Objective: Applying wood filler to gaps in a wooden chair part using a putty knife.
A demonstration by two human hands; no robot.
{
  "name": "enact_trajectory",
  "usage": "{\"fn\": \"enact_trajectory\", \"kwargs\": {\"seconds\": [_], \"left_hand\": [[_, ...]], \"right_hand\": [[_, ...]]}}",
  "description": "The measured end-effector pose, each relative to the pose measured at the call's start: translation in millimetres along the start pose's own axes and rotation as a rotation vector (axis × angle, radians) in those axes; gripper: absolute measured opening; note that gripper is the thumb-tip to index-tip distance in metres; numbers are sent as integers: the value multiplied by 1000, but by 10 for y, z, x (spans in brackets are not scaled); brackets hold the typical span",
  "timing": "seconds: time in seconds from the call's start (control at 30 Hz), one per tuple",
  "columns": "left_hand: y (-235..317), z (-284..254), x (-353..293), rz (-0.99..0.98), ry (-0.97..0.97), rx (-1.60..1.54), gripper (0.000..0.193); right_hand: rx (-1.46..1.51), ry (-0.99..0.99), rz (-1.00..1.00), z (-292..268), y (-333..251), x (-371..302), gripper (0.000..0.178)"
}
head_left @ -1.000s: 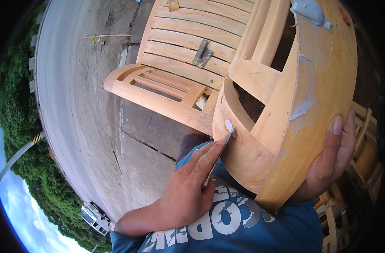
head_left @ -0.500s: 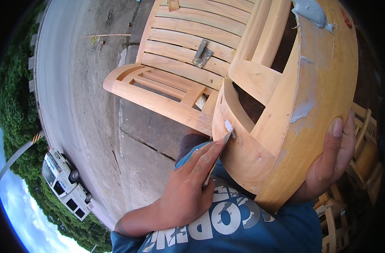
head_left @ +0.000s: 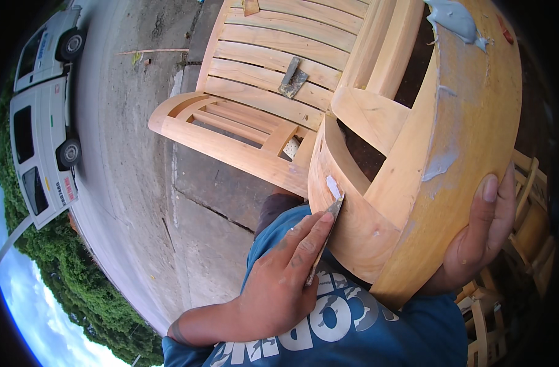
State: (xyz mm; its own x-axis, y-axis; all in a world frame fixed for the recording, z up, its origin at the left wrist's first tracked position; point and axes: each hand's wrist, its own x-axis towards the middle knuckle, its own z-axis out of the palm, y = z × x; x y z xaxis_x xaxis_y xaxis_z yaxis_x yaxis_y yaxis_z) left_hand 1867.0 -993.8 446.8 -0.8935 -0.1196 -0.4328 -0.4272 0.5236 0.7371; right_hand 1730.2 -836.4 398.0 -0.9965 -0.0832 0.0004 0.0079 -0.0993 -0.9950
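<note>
My left hand (head_left: 282, 275) is closed round a thin putty knife (head_left: 324, 241), index finger laid along it. The knife's tip is at a whitish filler patch (head_left: 333, 186) on the curved pale wooden chair part (head_left: 359, 226). On the right, my right hand (head_left: 484, 226) grips the edge of a wide, curved, yellowish wooden board (head_left: 444, 214), thumb showing and the other fingers partly hidden. Grey filler (head_left: 452, 19) lies in a thick blob at the board's top, with thinner smears lower down. A second scraper (head_left: 293, 78) rests on the chair's slats (head_left: 261, 82).
A wooden armrest (head_left: 230, 131) extends left of the curved part. Concrete pavement (head_left: 218, 257) and a road border the work on the left, with a white van (head_left: 44, 140) on the road. More wooden frames (head_left: 487, 324) stand at lower right.
My left hand and the putty knife have shifted slightly down and right, exposing more of the filler patch. The van has come nearer, moving up the picture. My right hand keeps its hold.
</note>
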Motion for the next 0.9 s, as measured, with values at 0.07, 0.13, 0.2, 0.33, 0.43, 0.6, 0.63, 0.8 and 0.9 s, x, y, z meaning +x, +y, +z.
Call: {"fn": "enact_trajectory", "kwargs": {"seconds": [0.07, 0.13, 0.2, 0.33, 0.43, 0.6, 0.63, 0.8, 0.9], "left_hand": [[-1, 3, -10, 28, 7, -3, 77], [1, -6, -23, 40, 2, -1, 77], [14, -29, -31, 53, -6, 1, 76], [6, -101, -8, 14, 23, -36, 71], [-53, -130, 30, -33, 48, -42, 67], [-101, -171, 14, -132, 36, -111, 60], [-163, -178, 24, -126, 19, -196, 58], [-313, -255, 47, -214, -3, -488, 52], [-366, -306, 53, -351, -13, -815, 51]], "right_hand": [[-20, -17, 0, 7, -23, 4, 43], [-39, -35, 0, 5, -35, 4, 43], [-33, -13, 23, -9, -31, 5, 43], [-48, -14, 23, -32, -28, 13, 43], [-52, -49, 18, -39, -18, 11, 43], [-45, -9, 8, 7, -11, -12, 42], [-52, -9, 6, -8, -23, -12, 42], [-64, 4, 35, 14, -10, -10, 42], [-30, 52, 24, 114, -39, 14, 41]]}}
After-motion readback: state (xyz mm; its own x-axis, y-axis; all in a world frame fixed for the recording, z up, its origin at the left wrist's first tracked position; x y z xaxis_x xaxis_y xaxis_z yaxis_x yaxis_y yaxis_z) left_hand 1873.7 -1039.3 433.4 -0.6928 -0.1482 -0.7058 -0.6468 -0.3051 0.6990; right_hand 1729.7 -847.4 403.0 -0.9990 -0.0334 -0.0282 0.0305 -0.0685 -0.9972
